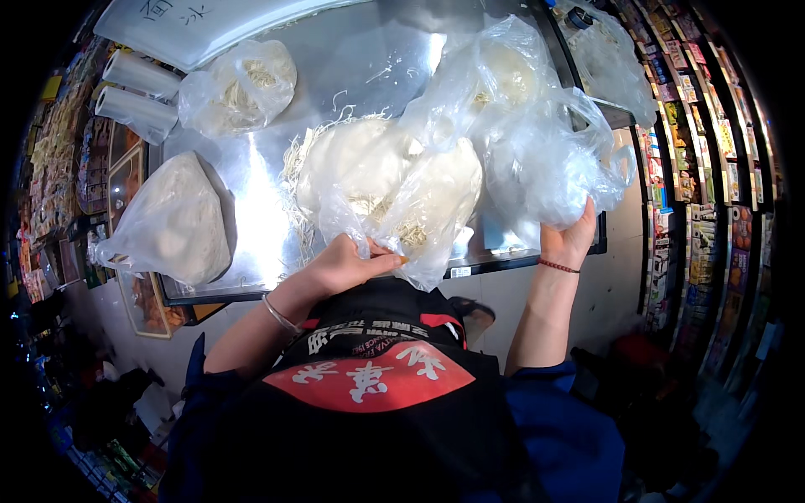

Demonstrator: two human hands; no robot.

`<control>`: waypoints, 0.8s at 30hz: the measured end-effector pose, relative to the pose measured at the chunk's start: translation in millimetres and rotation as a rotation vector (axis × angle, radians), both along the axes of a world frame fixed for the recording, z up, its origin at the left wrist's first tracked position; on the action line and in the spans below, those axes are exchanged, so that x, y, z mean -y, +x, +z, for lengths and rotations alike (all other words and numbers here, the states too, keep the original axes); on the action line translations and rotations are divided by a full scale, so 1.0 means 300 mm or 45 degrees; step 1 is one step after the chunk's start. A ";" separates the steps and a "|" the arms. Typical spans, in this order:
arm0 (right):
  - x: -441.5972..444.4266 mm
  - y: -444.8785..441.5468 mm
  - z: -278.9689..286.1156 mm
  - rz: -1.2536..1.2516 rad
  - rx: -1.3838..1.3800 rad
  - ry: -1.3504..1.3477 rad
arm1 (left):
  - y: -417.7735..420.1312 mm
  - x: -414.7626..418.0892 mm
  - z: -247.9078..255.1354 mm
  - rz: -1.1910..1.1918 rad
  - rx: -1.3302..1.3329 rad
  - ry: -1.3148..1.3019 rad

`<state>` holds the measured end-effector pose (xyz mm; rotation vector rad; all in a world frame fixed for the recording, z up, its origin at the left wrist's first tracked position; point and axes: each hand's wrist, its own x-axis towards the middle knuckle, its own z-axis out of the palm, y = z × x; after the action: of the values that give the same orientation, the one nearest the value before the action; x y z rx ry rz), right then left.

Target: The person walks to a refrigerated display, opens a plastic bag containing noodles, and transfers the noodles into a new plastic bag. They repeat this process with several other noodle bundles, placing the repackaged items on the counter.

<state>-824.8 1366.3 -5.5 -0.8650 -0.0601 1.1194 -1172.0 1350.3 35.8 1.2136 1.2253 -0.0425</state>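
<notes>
My left hand (352, 261) pinches the gathered edge of a clear plastic bag (434, 207) at the front of a metal counter. Pale strands that look like noodles show through that bag. Beside it sits another pale, bag-covered bundle (358, 157), with loose noodle strands (294, 163) around its left side. My right hand (572, 229) is at the lower edge of a crumpled heap of clear plastic bags (547, 163). Those fingers are largely hidden behind the plastic, so their grip is unclear.
The metal counter (251, 188) also carries a tied bag of pale food (182, 220), a bag of noodles (245, 85) and two rolls of clear plastic (135, 113). A white container (207, 28) bearing writing stands at the back. Stocked shelves (698, 163) line the right side.
</notes>
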 end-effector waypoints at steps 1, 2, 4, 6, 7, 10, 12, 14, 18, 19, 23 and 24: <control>0.001 0.011 0.012 -0.030 0.001 -0.005 | 0.010 -0.004 -0.014 0.094 -0.009 -0.043; 0.010 0.021 0.026 -0.063 0.003 -0.010 | 0.019 -0.007 -0.020 0.187 -0.016 -0.087; 0.036 0.071 0.018 -0.097 0.098 0.014 | 0.019 -0.009 -0.015 0.526 0.364 -0.224; 0.061 0.109 0.022 -0.139 0.204 -0.006 | 0.024 -0.004 0.004 0.950 0.678 -0.354; 0.073 0.119 0.026 -0.156 0.254 -0.018 | 0.036 -0.006 0.026 1.068 0.797 -0.341; 0.109 0.125 0.043 -0.194 0.052 0.046 | 0.021 -0.045 0.061 1.037 1.479 -0.249; 0.132 0.123 0.021 -0.159 0.097 0.022 | -0.018 -0.086 0.126 0.890 1.461 -0.173; 0.141 0.124 -0.014 -0.131 0.075 0.024 | -0.031 -0.105 0.252 0.809 1.393 0.019; 0.123 0.091 0.046 -0.142 0.180 0.055 | -0.139 -0.058 0.406 0.730 1.334 0.529; 0.123 0.098 0.048 -0.126 0.269 0.033 | -0.182 -0.033 0.456 0.887 1.405 0.401; 0.059 0.058 0.082 -0.009 0.425 0.081 | -0.423 -0.043 0.535 0.370 1.896 0.398; 0.041 0.020 0.106 0.000 0.420 0.124 | -0.503 -0.099 0.523 -0.047 2.012 0.392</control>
<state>-818.8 1354.0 26.3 -0.9545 -0.3842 0.9571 -1323.0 1379.9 192.6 1.0500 -0.2018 0.9342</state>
